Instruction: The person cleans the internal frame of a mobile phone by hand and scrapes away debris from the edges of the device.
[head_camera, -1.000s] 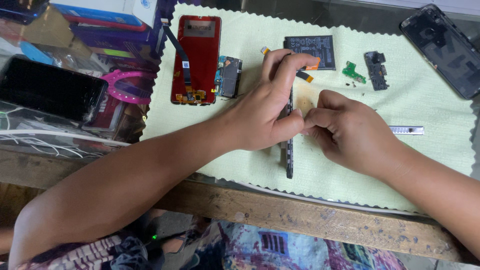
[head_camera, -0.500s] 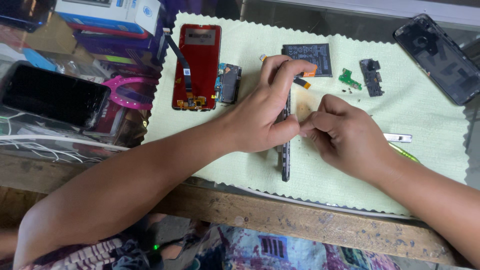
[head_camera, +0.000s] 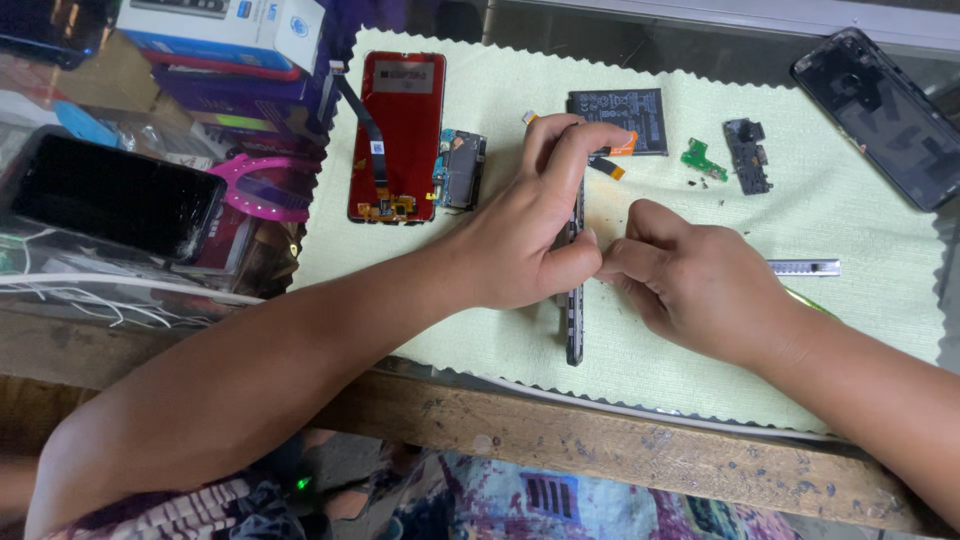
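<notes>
Phone frame (head_camera: 574, 330) stood on edge on the pale green cloth (head_camera: 860, 210), near the front edge of the surface, long axis running front to back. Left hand (head_camera: 530, 235) over its far half, fingers (head_camera: 570, 150) closed narrow around it. Right hand (head_camera: 700, 285) touching from the right, fingers curled tight at the frame's middle. Both equally near. Battery (head_camera: 618, 108) beyond, apart.

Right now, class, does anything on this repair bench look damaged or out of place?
Yes. The black phone left of the cloth has a cracked lower right corner. The phone frame, held on edge by the left hand and right hand, overhangs nothing.
</notes>
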